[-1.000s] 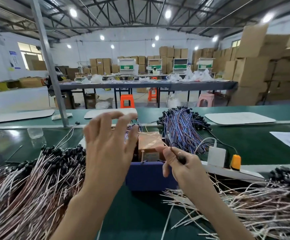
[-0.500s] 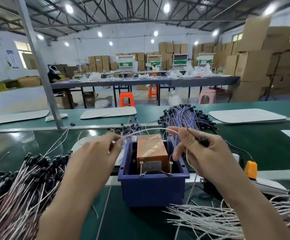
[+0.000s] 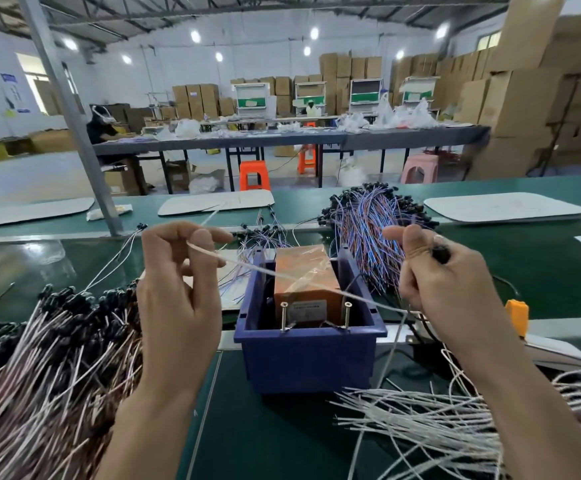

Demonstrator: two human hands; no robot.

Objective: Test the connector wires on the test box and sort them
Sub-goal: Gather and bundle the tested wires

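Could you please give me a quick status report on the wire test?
Left hand pinches a white wire, right hand grips its black plug end. Wire stretched above the test box, off the posts. Nothing blocking.

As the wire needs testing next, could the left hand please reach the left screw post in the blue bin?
Probably yes: the left hand, pinching the white wire, hovers just left of the blue bin, and nothing covers the left screw post.
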